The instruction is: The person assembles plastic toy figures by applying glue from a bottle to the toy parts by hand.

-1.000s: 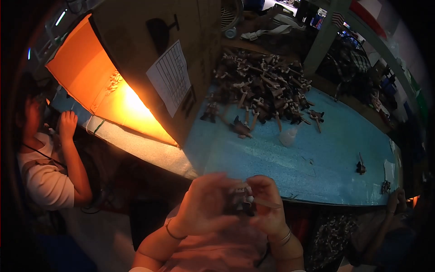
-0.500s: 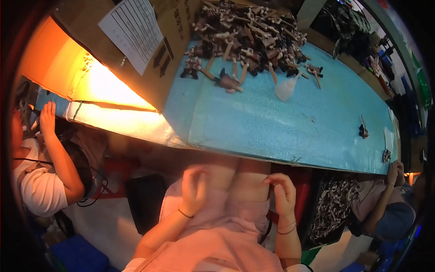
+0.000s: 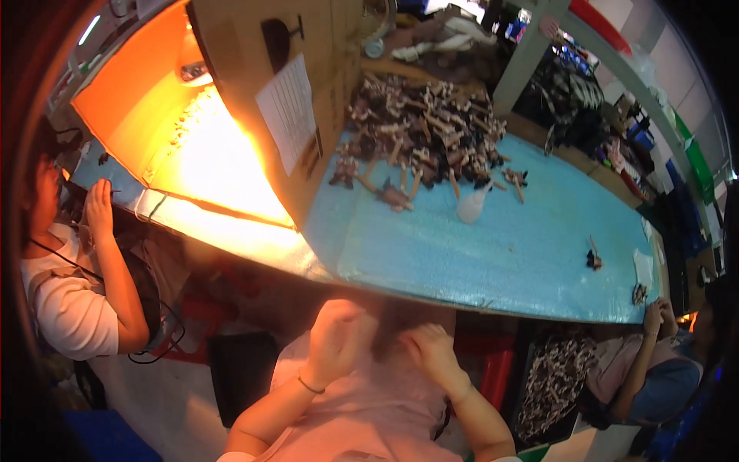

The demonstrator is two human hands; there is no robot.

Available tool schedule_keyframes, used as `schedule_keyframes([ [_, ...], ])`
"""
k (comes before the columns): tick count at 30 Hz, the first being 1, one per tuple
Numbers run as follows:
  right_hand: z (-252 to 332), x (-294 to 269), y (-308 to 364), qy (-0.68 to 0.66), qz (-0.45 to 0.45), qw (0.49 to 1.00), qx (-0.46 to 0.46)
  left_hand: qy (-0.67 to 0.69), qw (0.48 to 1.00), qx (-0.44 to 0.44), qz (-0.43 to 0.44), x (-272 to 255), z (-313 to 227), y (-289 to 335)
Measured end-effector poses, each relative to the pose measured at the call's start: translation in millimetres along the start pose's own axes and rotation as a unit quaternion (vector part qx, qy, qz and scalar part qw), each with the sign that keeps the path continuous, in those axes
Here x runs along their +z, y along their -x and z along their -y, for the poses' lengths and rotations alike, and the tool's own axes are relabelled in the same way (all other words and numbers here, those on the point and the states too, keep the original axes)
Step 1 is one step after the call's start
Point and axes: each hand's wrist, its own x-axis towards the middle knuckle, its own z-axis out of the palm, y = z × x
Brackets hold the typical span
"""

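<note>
Above my lap, just in front of the table edge, both my hands are raised with their fingers curled inward. My left hand is slightly blurred, its fingertips turned toward the middle. Facing it, my right hand has bent fingers drawn in toward the thumb. A dark brown, smeared patch lies between the two hands; whether it is a held piece or shadow I cannot tell. On the blue tabletop beyond them, a big heap of small brown-and-cream figurines is piled. A translucent white squeeze bottle stands at its near edge.
A cardboard box with a paper sheet stands left, beside a brightly lit box. Co-workers sit at left and right. A black tray of figurines is low at right. Single figurines lie at the table's right.
The view has tilted up, so the table sits lower in it. My right hand has moved left, closer to my left hand, and its fingers have turned inward. A dark patch now shows between them.
</note>
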Motion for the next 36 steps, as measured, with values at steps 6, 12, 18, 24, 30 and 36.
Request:
schedule_keyframes([
  [6, 7, -159, 20, -0.128, -0.247, 0.948, 0.156, -0.237, 0.943, 0.201, 0.119, 8, -15, -113],
  [12, -138, -216, 22, 0.006, -0.443, 0.869, 0.221, -0.379, 0.907, 0.162, 0.087, 39, 32, -185],
  [18, -64, -190, -38, 0.211, -0.283, 0.919, 0.175, -0.395, 0.895, 0.168, 0.123, 40, 18, -170],
  [24, -61, -112, -131, -0.04, -0.165, 0.979, 0.109, -0.304, 0.935, -0.009, 0.18, 28, -3, -135],
  [30, -68, -97, -150, -0.021, -0.139, 0.979, 0.145, -0.225, 0.961, 0.061, 0.148, 8, -8, -117],
  [36, 13, -106, -108, -0.311, -0.077, 0.943, 0.094, -0.047, 0.998, -0.003, 0.051, -4, -23, -95],
])
